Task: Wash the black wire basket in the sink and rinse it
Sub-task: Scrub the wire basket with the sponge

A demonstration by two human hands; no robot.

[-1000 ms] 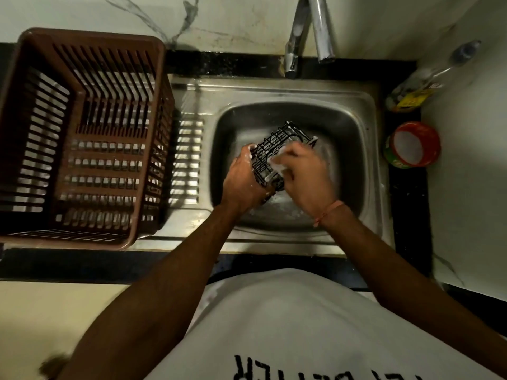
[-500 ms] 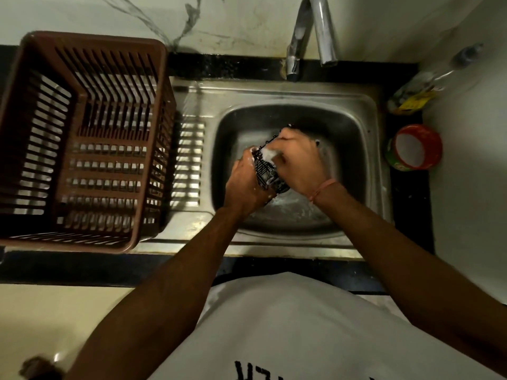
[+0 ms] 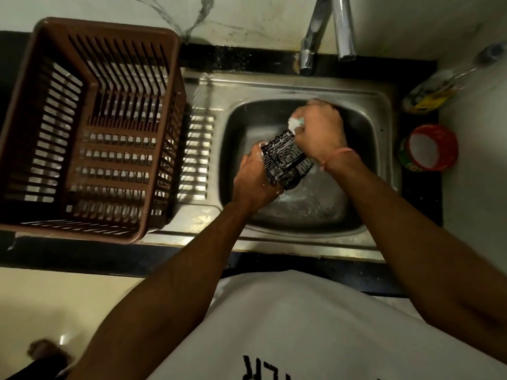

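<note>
Wire basket (image 3: 284, 160) held tilted over the sink (image 3: 381, 111) bowl, soapy. Left hand (image 3: 253, 179) grips its left side, fingers curled round the wire. Right hand (image 3: 321, 130) fisted on a foamy sponge (image 3: 295, 123), pressing it at the basket's far top edge. Brown crate (image 3: 90, 127) left of sink, faucet (image 3: 326, 28) behind it, red tub (image 3: 430, 148) to its right.
</note>
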